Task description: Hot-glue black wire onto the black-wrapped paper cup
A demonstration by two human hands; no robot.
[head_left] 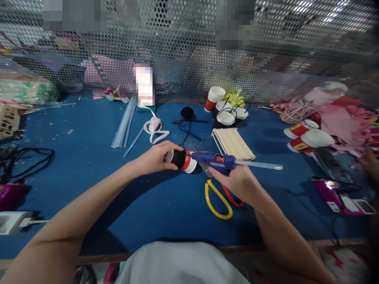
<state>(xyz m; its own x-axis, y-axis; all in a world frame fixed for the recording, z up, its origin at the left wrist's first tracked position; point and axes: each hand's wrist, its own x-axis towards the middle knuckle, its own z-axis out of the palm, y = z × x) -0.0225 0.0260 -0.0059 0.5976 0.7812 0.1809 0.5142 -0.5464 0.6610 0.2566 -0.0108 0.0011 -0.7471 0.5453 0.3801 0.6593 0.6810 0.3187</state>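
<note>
My left hand (155, 157) is wrapped round a paper cup (182, 160) that lies on its side, its body partly covered in black with a red and white band near the rim. My right hand (237, 181) grips a blue hot glue gun (216, 161). The gun's nozzle touches the cup's rim end, and a clear glue stick (260, 165) pokes out of its back to the right. Both hands hover just above the blue table (166, 205).
Yellow and red handled scissors (219, 199) lie under my right hand. A bundle of wooden sticks (233, 142), stacked paper cups (304, 138), clear glue sticks (124, 124), a white ribbon (154, 128) and black cables (26, 157) surround the work spot. A perforated metal screen (189, 51) closes the back.
</note>
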